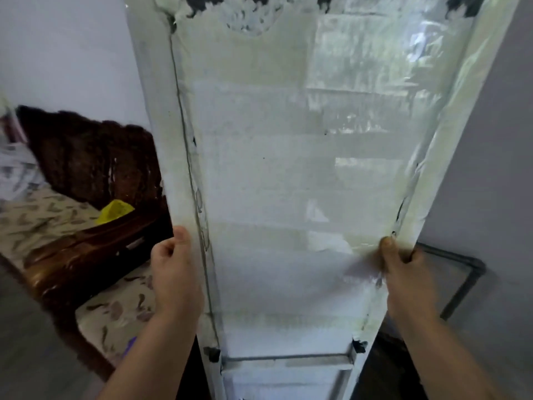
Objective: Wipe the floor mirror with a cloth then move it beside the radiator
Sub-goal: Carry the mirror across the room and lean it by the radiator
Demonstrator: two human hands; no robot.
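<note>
Floor mirror (274,183): upright in front of the person, filling the middle of the view from top to bottom. The side facing them is whitish and dull, under wrinkled clear film that catches light along the right margin. The surface is flaked dark at the very top. Small patches of black tape (212,353) sit at the two lower corners, with a thin crossbar between them. Whether the bottom end touches the floor cannot be told.

Left hand (173,267): grips the mirror's left edge low down, thumb flat on the facing side, fingers curled round behind out of sight.

Right hand (403,272): grips the right edge at about the same height, thumb pressed on the film, fingers wrapped round the edge. Both forearms reach up from the bottom of the view, one on either side of the panel.

Left of the mirror: a bed with a leaf-patterned sheet (34,215) and a dark brown wooden frame (86,255). A dark brown cover (86,154) is heaped against the pale wall (57,53).

Yellow cloth (115,210): lies crumpled on the bed near the frame rail, just beside the mirror's left edge, in neither hand.

Right of the mirror: a grey wall (504,168), and low against it a dark grey pipe (467,278) bent at a corner, near the right wrist
</note>
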